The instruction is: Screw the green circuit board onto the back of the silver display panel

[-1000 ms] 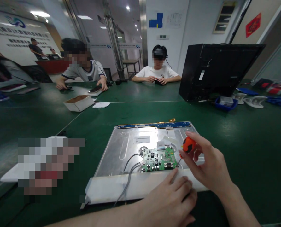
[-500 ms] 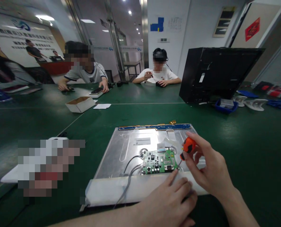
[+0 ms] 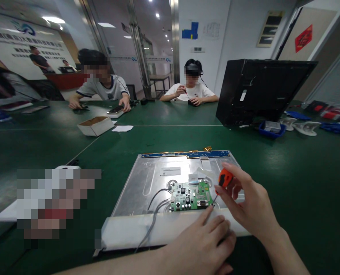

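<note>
My right hand [image 3: 251,198] grips an orange and black screwdriver [image 3: 225,178] with thumb and fingers. Its shaft slants down to the lower right corner of a green circuit board [image 3: 191,194]. My left hand [image 3: 205,238] rests across the white strip [image 3: 129,229] along the panel's near edge, index finger stretched to that same corner. The other fingers are loosely bent, holding nothing I can see. The board sits on the back of a silver display panel [image 3: 138,183], which lies flat on the table. Grey cables [image 3: 155,217] run from the board's left side over the strip.
Beyond the panel, a black monitor housing [image 3: 264,91] stands at right, beside a blue tray [image 3: 271,131]. An open white box [image 3: 95,126] and paper [image 3: 122,128] lie on the green table [image 3: 164,137]. Two people work across it. A blurred-out patch covers items at left.
My right hand and the screwdriver handle have shifted slightly left, and the handle has turned a little. My left fingertip stays at the board's corner. The whole view has moved slightly.
</note>
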`<state>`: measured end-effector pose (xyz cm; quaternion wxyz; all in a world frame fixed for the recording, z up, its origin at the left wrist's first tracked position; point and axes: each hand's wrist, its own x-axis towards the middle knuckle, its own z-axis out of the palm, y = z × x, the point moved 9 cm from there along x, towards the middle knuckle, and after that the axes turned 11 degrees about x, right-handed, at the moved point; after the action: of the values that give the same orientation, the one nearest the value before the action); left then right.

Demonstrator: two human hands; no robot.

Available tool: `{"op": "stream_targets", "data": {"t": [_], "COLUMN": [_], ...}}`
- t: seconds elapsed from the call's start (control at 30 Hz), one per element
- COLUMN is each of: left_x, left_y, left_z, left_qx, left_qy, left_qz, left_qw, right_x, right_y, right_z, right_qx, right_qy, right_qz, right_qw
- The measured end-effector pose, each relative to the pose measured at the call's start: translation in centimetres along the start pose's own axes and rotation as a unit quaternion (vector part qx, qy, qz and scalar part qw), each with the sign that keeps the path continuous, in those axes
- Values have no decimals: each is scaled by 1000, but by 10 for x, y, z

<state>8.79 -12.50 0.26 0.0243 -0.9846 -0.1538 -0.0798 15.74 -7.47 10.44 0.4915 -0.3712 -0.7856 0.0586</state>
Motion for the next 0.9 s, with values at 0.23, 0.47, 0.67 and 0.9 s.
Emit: {"op": "stream_targets", "data": {"t": [0.23,0.47,0.67,0.9], "left_x": [1,0,0,0], "left_y": [0,0,1,0], "left_z": [1,2,2,0], "left_qx": [2,14,18,12], "left_qy": [7,13,20,19], "left_qz": [2,13,9,9], "left_qw": [1000,1000,1000,1000], "right_x": [0,2,2,4], "right_y": [5,-3,-3,-4], "right_z": [2,2,1,2], "right_qx": [9,22,5,0], "right_qy": [-17,-7,-6,-13], "right_qz": [39,13,-7,4], "right_qw": [999,1000,1000,1000]}}
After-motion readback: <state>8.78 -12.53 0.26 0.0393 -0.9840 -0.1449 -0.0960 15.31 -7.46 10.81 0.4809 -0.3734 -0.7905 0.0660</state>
